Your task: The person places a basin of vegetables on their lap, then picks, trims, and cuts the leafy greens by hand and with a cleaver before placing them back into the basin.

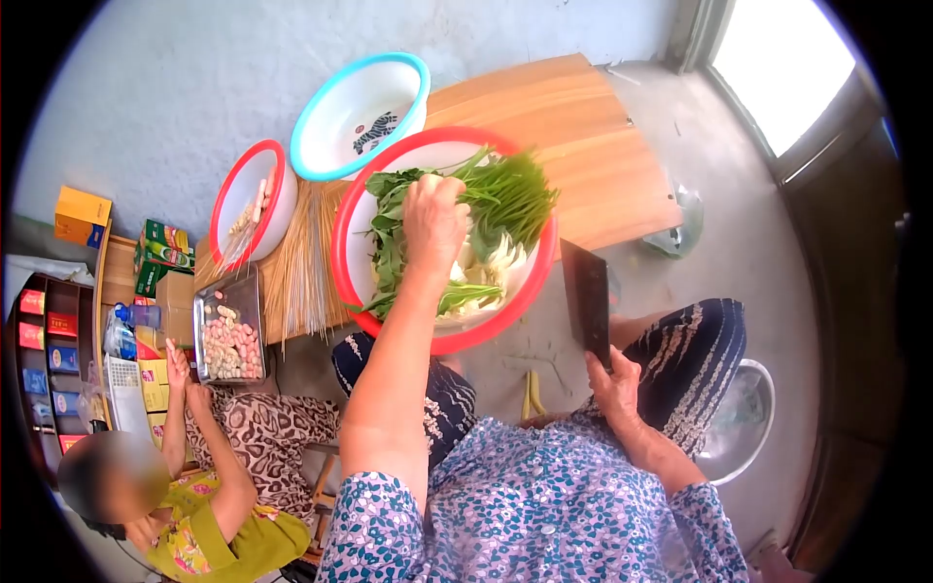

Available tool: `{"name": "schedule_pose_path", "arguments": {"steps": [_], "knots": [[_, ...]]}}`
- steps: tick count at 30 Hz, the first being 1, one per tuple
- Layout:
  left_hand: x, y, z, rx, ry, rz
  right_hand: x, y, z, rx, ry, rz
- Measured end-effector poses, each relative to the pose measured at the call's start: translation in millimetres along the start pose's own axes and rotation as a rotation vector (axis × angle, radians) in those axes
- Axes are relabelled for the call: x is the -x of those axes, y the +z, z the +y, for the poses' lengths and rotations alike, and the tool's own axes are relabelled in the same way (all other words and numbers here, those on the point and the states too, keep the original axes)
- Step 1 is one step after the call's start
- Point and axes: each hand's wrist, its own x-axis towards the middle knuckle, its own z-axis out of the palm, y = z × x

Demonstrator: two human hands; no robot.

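The person's left hand [434, 222] was down in the big red-rimmed basin [345, 262], its fingers curled over the leafy greens [389, 219]; the fingertips were hidden from me, so I could not tell whether they were pinching leaves or only resting on them. Beside those leaves, in the same basin, lay a bunch of thin green stalks [510, 194], with some whitish stems [503, 260] nearer the person. The right hand [614, 387] was wrapped firmly round the handle of a cleaver [587, 296], its broad dark blade pointing away from the body, just beside the basin and near the edge of the wooden table [554, 126]. Beyond the greens stood a blue-rimmed basin [311, 97], and over to the left a smaller red-rimmed one. Loose thin sticks [301, 257] lay between that one and the big basin. Farther left, another person [233, 515] in a yellow-green top sat with both hands close to a metal tray [243, 291] of pinkish pieces [233, 350]
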Motion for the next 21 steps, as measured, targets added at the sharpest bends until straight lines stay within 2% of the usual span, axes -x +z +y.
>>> {"name": "schedule_pose_path", "arguments": {"steps": [4, 7, 13, 15, 19, 21], "knots": [[-6.5, 19.7, -0.7, 0.021, 0.082, -0.024, 0.6, -1.1, -1.0, 0.018, 0.005, -0.012], [-6.4, 28.2, -4.5, -0.105, 0.137, -0.004, -0.9, -0.2, 1.2, 0.004, 0.002, -0.003], [-4.7, 24.2, -4.6, 0.022, 0.211, 0.166, -3.4, 2.5, 6.5, -0.056, 0.051, 0.010], [-7.4, 26.4, 1.5, 0.106, 0.065, 0.017, -4.2, 3.4, 7.3, -0.050, 0.061, 0.002], [-15.1, 40.3, 16.3, 0.171, -0.021, 0.002, -3.0, 3.3, 0.5, -0.082, 0.065, 0.001], [-19.1, 43.3, 22.0, 0.178, 0.013, 0.025, -2.7, 3.6, 2.5, -0.086, 0.057, -0.006]]}}
